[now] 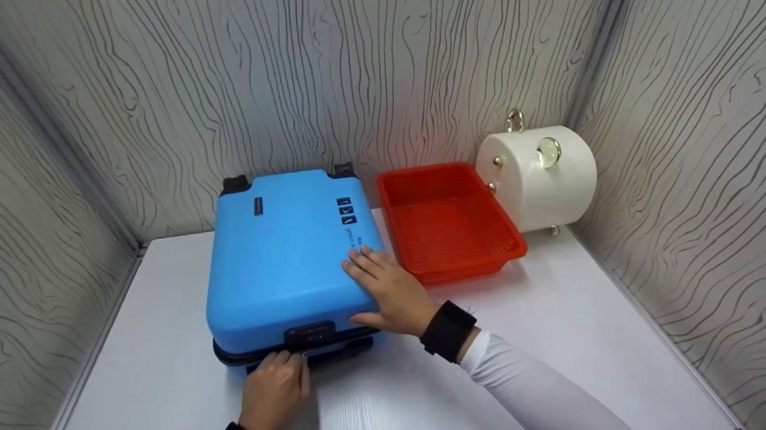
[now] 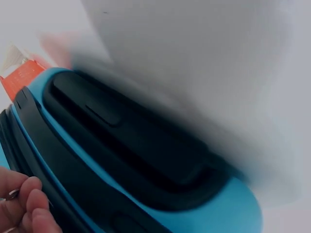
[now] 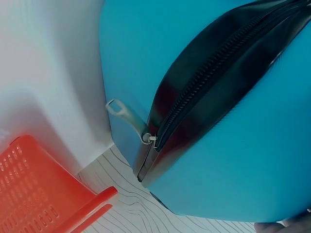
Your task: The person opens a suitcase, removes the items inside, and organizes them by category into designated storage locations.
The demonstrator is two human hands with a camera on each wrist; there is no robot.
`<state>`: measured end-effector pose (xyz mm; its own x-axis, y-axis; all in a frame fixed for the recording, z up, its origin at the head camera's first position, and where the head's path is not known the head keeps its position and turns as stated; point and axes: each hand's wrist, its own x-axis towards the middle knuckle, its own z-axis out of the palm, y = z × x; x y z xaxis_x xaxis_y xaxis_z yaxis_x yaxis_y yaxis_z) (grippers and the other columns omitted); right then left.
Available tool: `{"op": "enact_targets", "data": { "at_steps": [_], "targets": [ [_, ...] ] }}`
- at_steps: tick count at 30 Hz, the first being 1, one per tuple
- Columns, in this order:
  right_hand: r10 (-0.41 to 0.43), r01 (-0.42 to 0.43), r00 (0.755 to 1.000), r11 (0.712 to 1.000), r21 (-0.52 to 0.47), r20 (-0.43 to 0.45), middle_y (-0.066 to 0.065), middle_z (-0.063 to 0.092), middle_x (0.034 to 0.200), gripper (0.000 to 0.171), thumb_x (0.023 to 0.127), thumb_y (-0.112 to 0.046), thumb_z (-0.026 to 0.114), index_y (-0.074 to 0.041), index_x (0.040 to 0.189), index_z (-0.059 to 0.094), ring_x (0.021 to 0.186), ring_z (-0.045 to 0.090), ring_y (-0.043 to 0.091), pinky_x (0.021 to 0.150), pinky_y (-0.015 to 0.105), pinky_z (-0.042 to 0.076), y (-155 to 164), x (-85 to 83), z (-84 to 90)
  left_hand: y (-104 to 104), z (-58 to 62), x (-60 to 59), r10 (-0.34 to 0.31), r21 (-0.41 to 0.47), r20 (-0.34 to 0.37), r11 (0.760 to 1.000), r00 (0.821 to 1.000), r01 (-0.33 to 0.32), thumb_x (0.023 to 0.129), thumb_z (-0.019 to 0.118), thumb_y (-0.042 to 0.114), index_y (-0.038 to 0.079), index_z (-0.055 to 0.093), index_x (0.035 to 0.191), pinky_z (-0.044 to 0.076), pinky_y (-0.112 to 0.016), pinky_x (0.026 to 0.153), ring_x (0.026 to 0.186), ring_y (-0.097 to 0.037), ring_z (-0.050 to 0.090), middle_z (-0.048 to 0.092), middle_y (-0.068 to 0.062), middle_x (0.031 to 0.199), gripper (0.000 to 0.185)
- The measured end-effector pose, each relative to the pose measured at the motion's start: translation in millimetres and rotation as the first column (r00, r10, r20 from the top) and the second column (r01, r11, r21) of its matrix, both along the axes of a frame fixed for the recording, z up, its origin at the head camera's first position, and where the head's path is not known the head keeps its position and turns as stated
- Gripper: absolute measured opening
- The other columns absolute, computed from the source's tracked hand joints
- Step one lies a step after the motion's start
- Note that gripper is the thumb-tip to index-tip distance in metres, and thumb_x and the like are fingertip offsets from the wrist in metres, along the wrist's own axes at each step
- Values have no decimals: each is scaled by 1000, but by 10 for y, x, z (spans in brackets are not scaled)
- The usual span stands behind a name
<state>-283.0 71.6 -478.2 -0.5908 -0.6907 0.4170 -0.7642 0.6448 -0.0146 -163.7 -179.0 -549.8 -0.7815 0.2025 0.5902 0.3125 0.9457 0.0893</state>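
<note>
A blue suitcase (image 1: 287,259) lies flat on the white table (image 1: 560,337) — beside a red basket (image 1: 449,221). The right hand (image 1: 390,293) rests on its lid, fingers flat (near the right edge). The left hand (image 1: 275,391) pinches something small and metallic at its front rim — below the combination lock (image 1: 309,334).

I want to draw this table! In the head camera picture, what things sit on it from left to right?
Blue suitcase → red basket → white round box.
</note>
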Motion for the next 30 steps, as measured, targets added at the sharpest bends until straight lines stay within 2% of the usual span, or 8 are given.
{"op": "enact_targets", "data": {
  "at_steps": [4,12,18,25,30],
  "targets": [
    [9,-9,1000,1000,6,2,14,48,170,94,92,-58,83,-9,163,47,158,45,35,127,54,38,-6,15,-9,-150,-16,68,31,36,-10,999,999,-31,84,84,4,8,69,70,50,-34,51,59,-18,55,60,0,65,21],
    [4,-4,1000,1000,-2,25,14,47,170,94,92,-56,83,-9,164,46,159,44,35,128,54,36,-9,7,0,-447,22,144,118,70,49,990,992,-121,88,81,4,12,60,64,43,-32,47,56,-13,46,54,2,61,33],
    [-1,1,999,1000,-8,38,13,47,171,93,92,-56,83,-10,164,46,159,43,36,128,55,36,4,9,-4,-675,54,177,187,86,100,977,977,-196,90,78,6,9,63,63,38,-31,48,55,-12,43,53,0,58,30],
    [3,-2,999,1000,-24,44,13,48,170,92,93,-56,83,-10,164,47,159,44,35,127,55,38,14,14,-7,-979,117,126,251,120,94,958,963,-262,87,74,1,2,67,63,41,-34,46,53,-15,46,54,-4,56,25],
    [13,-11,999,999,-37,50,13,47,170,91,92,-55,83,-11,164,47,159,43,35,127,56,37,-2,8,-9,-1171,196,32,272,120,140,950,952,-289,91,73,3,-4,73,71,46,-39,49,54,-21,52,60,-9,60,21]
  ]
}}
